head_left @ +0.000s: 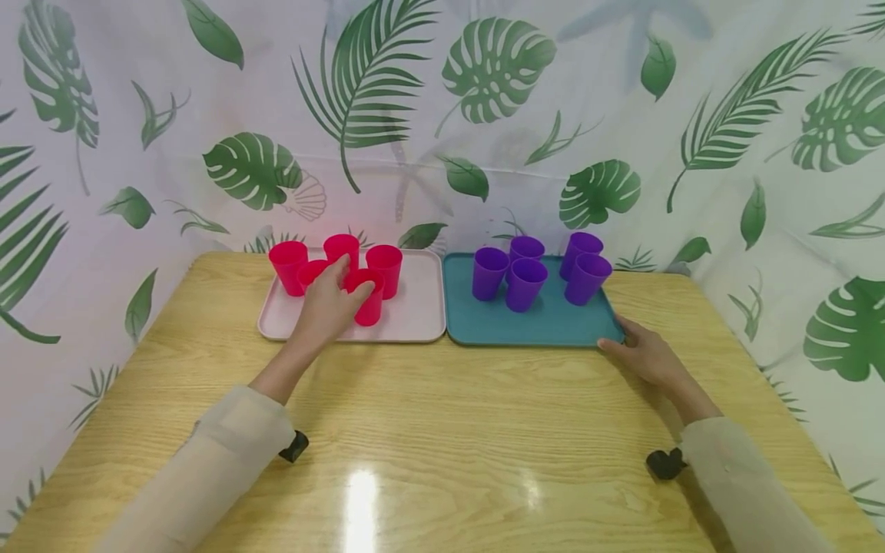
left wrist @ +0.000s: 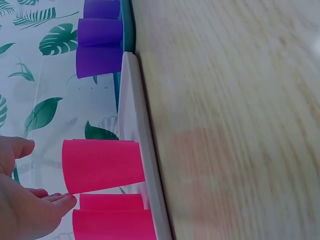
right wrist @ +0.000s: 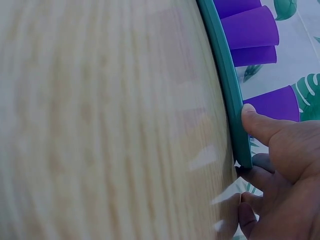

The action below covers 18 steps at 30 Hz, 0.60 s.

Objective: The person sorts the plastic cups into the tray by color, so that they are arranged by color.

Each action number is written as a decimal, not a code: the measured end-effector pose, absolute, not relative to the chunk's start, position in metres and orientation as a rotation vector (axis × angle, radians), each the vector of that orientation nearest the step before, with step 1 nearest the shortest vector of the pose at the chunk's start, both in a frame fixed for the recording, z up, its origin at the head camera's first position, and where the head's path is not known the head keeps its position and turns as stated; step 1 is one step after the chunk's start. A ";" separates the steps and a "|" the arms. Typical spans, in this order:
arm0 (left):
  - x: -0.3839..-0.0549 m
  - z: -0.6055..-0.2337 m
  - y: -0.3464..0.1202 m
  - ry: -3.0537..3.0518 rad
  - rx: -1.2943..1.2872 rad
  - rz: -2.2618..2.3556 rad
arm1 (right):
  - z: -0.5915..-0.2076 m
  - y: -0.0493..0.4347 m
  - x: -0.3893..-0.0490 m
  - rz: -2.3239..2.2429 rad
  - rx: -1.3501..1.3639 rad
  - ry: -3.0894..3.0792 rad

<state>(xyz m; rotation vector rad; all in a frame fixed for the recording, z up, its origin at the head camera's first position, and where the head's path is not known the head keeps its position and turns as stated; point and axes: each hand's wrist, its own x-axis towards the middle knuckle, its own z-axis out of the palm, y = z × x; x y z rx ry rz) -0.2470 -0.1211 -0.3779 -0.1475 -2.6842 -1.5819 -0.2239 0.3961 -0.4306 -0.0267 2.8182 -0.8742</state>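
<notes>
On the white tray [head_left: 422, 307] stand several red cups [head_left: 385, 270], upright. My left hand [head_left: 328, 303] is at the front one, the red cup [left wrist: 102, 165]; its thumb and fingers are spread on either side of the rim, with a gap at the thumb in the left wrist view. Several purple cups [head_left: 527, 284] stand on the teal tray [head_left: 484, 330]. At that tray's front right corner, my right hand [head_left: 646, 353] grips the edge. In the right wrist view the thumb [right wrist: 257, 122] lies on the rim and the other fingers are around the corner.
Both trays sit side by side, nearly touching, at the back of the wooden table [head_left: 442, 430]. A leaf-patterned cloth [head_left: 512, 138] hangs behind and at the sides. Dark wrist devices [head_left: 666, 464] show below both sleeves.
</notes>
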 end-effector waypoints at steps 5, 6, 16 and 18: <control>-0.244 -0.369 -0.126 -2.655 -0.170 -1.583 | -0.430 0.397 -0.225 -0.871 -0.035 2.816; -0.243 -0.367 -0.127 -2.651 -0.173 -1.579 | -0.429 0.397 -0.225 -0.874 -0.036 2.814; -0.233 -0.355 -0.135 -2.648 -0.234 -1.467 | -0.423 0.401 -0.222 -0.879 -0.018 2.822; -0.231 -0.354 -0.137 -2.656 -0.246 -1.411 | -0.422 0.401 -0.220 -0.861 -0.013 2.833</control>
